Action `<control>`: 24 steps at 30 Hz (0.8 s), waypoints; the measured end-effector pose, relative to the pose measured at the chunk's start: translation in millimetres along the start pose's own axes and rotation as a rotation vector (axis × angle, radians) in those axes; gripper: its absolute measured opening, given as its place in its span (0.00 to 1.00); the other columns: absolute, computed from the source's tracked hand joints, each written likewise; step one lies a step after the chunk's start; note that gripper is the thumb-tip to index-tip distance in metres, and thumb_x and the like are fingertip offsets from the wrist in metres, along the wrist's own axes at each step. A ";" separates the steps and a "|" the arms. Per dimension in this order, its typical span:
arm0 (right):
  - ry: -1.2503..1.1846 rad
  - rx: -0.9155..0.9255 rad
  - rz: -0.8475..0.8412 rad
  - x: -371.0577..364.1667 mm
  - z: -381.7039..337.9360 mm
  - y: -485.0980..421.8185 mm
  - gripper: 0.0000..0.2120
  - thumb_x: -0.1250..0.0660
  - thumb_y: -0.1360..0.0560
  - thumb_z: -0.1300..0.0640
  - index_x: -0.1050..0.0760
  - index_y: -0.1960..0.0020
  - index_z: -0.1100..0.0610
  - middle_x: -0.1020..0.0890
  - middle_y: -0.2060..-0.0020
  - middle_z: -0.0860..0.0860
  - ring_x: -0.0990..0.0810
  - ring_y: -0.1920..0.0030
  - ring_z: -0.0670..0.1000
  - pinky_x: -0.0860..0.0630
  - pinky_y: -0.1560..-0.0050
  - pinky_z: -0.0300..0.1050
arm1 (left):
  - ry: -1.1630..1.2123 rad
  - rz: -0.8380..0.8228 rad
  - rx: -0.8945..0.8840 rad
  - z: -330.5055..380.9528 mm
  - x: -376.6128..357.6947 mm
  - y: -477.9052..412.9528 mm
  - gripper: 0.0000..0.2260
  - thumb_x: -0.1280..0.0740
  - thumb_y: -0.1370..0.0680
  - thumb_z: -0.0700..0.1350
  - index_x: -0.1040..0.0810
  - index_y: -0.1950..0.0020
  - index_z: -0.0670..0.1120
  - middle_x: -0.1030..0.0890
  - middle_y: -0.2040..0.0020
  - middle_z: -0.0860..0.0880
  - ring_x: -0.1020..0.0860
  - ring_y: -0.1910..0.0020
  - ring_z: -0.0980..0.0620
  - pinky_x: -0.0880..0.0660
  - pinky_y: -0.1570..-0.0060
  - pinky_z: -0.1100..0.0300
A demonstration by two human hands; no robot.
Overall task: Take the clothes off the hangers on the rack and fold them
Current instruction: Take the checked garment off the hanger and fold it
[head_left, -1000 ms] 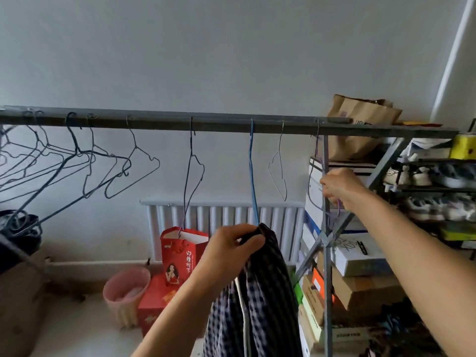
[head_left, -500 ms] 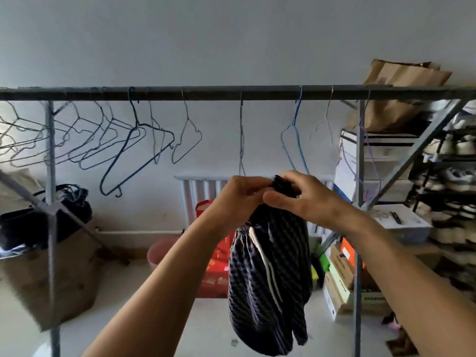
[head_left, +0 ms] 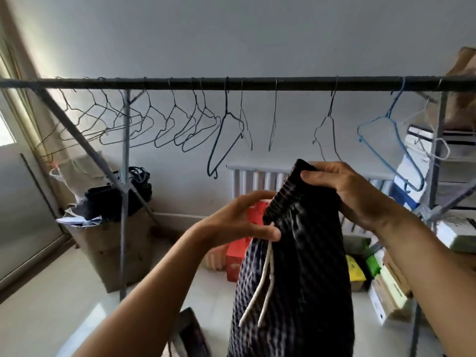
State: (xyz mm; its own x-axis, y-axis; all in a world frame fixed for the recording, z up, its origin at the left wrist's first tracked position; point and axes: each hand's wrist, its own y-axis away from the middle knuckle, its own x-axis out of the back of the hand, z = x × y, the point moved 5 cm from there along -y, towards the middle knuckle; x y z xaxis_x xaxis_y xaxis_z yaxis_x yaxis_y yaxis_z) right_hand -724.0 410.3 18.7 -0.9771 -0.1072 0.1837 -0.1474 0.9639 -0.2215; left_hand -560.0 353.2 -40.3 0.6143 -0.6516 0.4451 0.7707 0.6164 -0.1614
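A dark checked pair of shorts with a white drawstring hangs in front of me, below the rack bar. My right hand grips the top of the waistband. My left hand pinches the waistband lower down, by the drawstring. Several bare wire hangers hang along the bar, and a blue hanger hangs empty at the right.
A cardboard box with dark items stands by the rack's left post. A white radiator is on the back wall, red boxes below it. Shelves with stacked boxes fill the right side.
My right hand left the rack and took the waistband beside my left hand. Now the hands have moved apart along the waistband. The view has swung left.
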 end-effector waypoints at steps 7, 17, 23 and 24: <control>-0.109 0.038 0.022 -29.0 8.4 -5.8 0.08 0.37 0.29 0.56 0.21 0.58 0.58 0.20 0.63 0.54 0.20 0.61 0.49 0.24 0.60 0.39 | -0.095 0.003 0.025 -16.5 35.9 35.2 0.14 0.23 0.30 0.49 0.23 0.60 0.41 0.24 0.66 0.57 0.25 0.66 0.60 0.31 0.64 0.66; -0.088 0.109 0.173 -16.1 8.0 2.7 0.13 0.39 0.24 0.64 0.19 0.62 0.57 0.19 0.66 0.51 0.20 0.63 0.48 0.24 0.61 0.36 | -0.338 0.182 0.142 -12.3 62.0 59.9 0.12 0.29 0.25 0.55 0.22 0.58 0.47 0.28 0.74 0.55 0.33 0.74 0.57 0.35 0.70 0.62; 0.090 0.170 0.081 -18.5 4.1 4.9 0.06 0.37 0.24 0.65 0.22 0.56 0.62 0.22 0.62 0.57 0.22 0.59 0.52 0.27 0.56 0.40 | -0.922 0.485 0.279 11.1 71.6 60.2 0.32 0.42 0.37 0.79 0.25 0.39 0.66 0.23 0.67 0.55 0.24 0.64 0.55 0.34 0.65 0.60; 0.105 0.187 0.062 -19.9 0.9 5.7 0.06 0.37 0.24 0.65 0.21 0.55 0.62 0.21 0.62 0.56 0.22 0.59 0.51 0.26 0.57 0.37 | -0.970 0.515 0.299 12.6 69.3 58.9 0.32 0.43 0.38 0.80 0.21 0.42 0.65 0.20 0.63 0.56 0.22 0.60 0.54 0.34 0.64 0.59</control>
State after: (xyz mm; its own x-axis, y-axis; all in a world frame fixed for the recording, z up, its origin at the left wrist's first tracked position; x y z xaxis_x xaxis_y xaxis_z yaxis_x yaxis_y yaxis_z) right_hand -705.5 417.6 12.9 -0.9653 -0.0134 0.2607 -0.1226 0.9049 -0.4075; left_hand -474.1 350.0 -7.8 0.3561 0.2458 0.9015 0.3138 0.8773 -0.3632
